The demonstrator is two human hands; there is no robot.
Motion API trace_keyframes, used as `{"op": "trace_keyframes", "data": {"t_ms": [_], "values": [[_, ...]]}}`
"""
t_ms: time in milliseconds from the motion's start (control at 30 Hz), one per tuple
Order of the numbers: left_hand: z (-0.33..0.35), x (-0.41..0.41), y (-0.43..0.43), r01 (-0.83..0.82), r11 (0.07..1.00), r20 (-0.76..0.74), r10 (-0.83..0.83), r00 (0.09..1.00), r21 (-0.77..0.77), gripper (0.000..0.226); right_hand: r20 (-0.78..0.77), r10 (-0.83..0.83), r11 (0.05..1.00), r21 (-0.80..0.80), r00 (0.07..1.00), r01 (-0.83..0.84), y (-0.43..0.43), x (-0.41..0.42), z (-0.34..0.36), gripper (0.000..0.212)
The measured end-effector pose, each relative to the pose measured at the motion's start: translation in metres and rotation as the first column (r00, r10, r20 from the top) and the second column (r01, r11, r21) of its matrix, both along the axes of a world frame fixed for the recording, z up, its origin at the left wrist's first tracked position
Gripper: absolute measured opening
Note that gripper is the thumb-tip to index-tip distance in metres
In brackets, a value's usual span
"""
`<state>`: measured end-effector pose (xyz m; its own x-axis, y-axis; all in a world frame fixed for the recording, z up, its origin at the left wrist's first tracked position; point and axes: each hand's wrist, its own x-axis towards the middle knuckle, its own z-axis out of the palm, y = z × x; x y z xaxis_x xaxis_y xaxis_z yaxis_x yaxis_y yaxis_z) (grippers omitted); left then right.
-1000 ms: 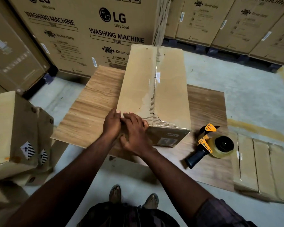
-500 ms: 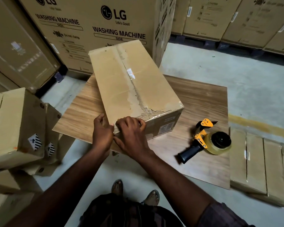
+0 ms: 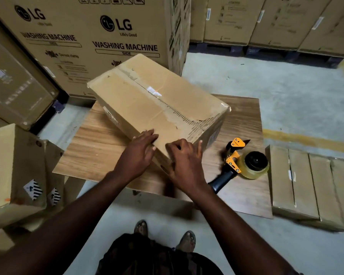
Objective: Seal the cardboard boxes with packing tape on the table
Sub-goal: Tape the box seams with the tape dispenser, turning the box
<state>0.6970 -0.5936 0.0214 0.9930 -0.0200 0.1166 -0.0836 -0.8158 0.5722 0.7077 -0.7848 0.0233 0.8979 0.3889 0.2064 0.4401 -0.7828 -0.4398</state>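
Turning the cardboard box (image 3: 147,108) looks like the step in hand: it sits skewed on the wooden counter (image 3: 91,151), one corner pointing at the person, with a strip of clear tape (image 3: 174,113) already running along its top seam. The left hand (image 3: 137,155) lies on that near corner with its fingers (image 3: 149,135) straight and flat on the top panel, gripping nothing. The right hand (image 3: 187,163), just at 3 o'clock of the left, has its fingers bent against the box's near end; whether they grip the edge or only push it cannot be told. The tape dispenser (image 3: 244,165) lies untouched on the counter at 3 o'clock of the box, near the right hand. With the top seam taped, the next move probably calls for squaring the box up, then reaching the right hand to the dispenser to tape whatever edge remains unsealed.
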Motion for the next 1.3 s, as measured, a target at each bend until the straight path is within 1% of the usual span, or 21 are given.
{"op": "trace_keyframes", "data": {"t_ms": [67, 167, 233, 267, 333, 367, 400, 467, 567, 700, 800, 900, 967, 1033, 1133, 1300], "values": [[-0.002, 0.014, 0.000, 0.040, 0.998, -0.013, -0.039, 0.999, 0.046, 0.046, -0.021, -0.081, 0.997, -0.009, 0.996, 0.081, -0.010, 0.008, 0.001, 0.056], [0.000, 0.037, 0.006, 0.042, 0.996, -0.032, -0.040, 0.999, 0.073, 0.050, -0.016, -0.135, 0.988, -0.077, 0.991, 0.134, -0.003, 0.013, 0.000, 0.058], [0.002, 0.054, 0.023, 0.041, 0.994, -0.086, -0.033, 0.996, 0.101, 0.067, -0.001, -0.172, 0.977, -0.128, 0.985, 0.170, 0.011, 0.012, -0.002, 0.057], [0.002, 0.063, 0.035, 0.046, 0.990, -0.109, -0.032, 0.994, 0.131, 0.076, -0.002, -0.194, 0.969, -0.159, 0.981, 0.191, 0.019, 0.011, -0.004, 0.060], [0.005, 0.079, 0.063, 0.043, 0.982, -0.137, -0.018, 0.990, 0.186, 0.087, -0.026, -0.243, 0.937, -0.264, 0.970, 0.227, 0.034, 0.006, -0.010, 0.079], [0.008, 0.087, 0.077, 0.027, 0.980, -0.144, 0.002, 0.990, 0.198, 0.086, -0.035, -0.269, 0.918, -0.312, 0.963, 0.245, 0.041, 0.004, -0.014, 0.089], [0.011, 0.095, 0.092, -0.005, 0.980, -0.145, 0.035, 0.989, 0.199, 0.080, -0.027, -0.294, 0.901, -0.341, 0.955, 0.268, 0.047, 0.003, -0.017, 0.095], [0.014, 0.109, 0.123, -0.087, 0.979, -0.144, 0.115, 0.983, 0.186, 0.067, -0.005, -0.334, 0.881, -0.358, 0.943, 0.310, 0.051, 0.005, -0.019, 0.100], [0.012, 0.130, 0.176, -0.151, 0.968, -0.143, 0.182, 0.973, 0.200, 0.062, -0.015, -0.374, 0.863, -0.372, 0.927, 0.342, 0.052, 0.024, -0.022, 0.104], [0.011, 0.157, 0.221, -0.152, 0.961, -0.175, 0.195, 0.965, 0.232, 0.061, -0.037, -0.416, 0.846, -0.381, 0.909, 0.372, 0.047, 0.054, -0.020, 0.098], [0.011, 0.174, 0.238, -0.140, 0.957, -0.168, 0.187, 0.968, 0.255, 0.059, -0.081, -0.445, 0.847, -0.363, 0.892, 0.389, 0.048, 0.072, -0.018, 0.094], [0.005, 0.181, 0.247, -0.161, 0.966, -0.169, 0.197, 0.966, 0.205, 0.058, -0.092, -0.490, 0.835, -0.336, 0.867, 0.436, 0.052, 0.084, -0.016, 0.090], [-0.002, 0.179, 0.249, -0.165, 0.967, -0.134, 0.193, 0.972, 0.194, 0.060, -0.105, -0.515, 0.822, -0.342, 0.851, 0.455, 0.054, 0.089, -0.016, 0.089], [-0.006, 0.174, 0.250, -0.168, 0.962, -0.089, 0.191, 0.977, 0.217, 0.062, -0.108, -0.540, 0.809, -0.339, 0.834, 0.480, 0.056, 0.095, -0.016, 0.089], [-0.001, 0.166, 0.246, -0.199, 0.957, -0.045, 0.212, 0.976, 0.210, 0.058, -0.121, -0.561, 0.802, -0.324, 0.819, 0.502, 0.054, 0.108, -0.015, 0.088], [0.005, 0.135, 0.242, -0.234, 0.958, -0.021, 0.240, 0.970, 0.166, 0.051, -0.167, -0.519, 0.823, -0.364, 0.838, 0.437, 0.034, 0.141, -0.008, 0.084]]}}
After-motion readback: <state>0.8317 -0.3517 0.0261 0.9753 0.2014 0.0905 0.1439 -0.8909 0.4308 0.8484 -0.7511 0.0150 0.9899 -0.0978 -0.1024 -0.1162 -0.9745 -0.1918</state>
